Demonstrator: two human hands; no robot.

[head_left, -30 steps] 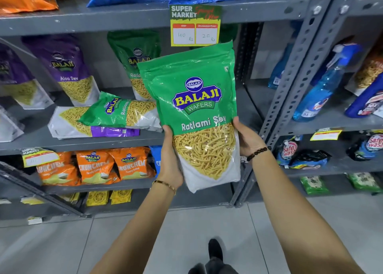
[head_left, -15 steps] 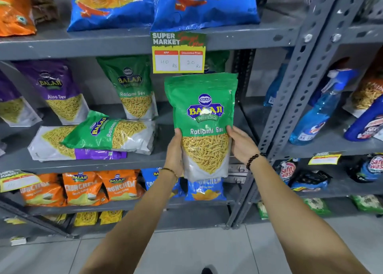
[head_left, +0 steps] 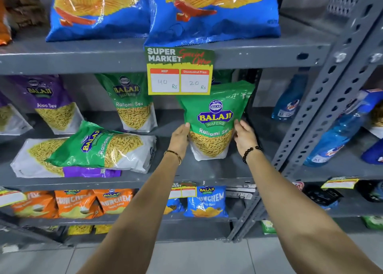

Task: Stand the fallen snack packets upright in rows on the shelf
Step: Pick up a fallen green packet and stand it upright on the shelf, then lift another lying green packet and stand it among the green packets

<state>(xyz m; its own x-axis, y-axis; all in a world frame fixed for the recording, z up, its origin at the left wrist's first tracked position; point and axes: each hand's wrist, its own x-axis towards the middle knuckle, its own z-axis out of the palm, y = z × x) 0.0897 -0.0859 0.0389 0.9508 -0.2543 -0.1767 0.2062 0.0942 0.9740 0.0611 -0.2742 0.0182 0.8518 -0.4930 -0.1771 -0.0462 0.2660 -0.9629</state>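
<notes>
A green Ratlami Sev packet stands upright on the right part of the grey middle shelf. My left hand grips its left side and my right hand its right side. To the left, a second green Ratlami Sev packet lies on its side on top of a flat purple-and-white packet. Behind them an upright green packet and an upright purple Aloo Sev packet lean at the back of the shelf.
A yellow price tag hangs from the upper shelf edge, just above the held packet. Blue chip bags fill the top shelf; orange and blue Crunchem bags sit below. A perforated grey upright and spray bottles stand at the right.
Both hands carried the green packet forward and to the right, from in front of the shelf onto its right part, where its base now rests. My view moved closer to the shelf.
</notes>
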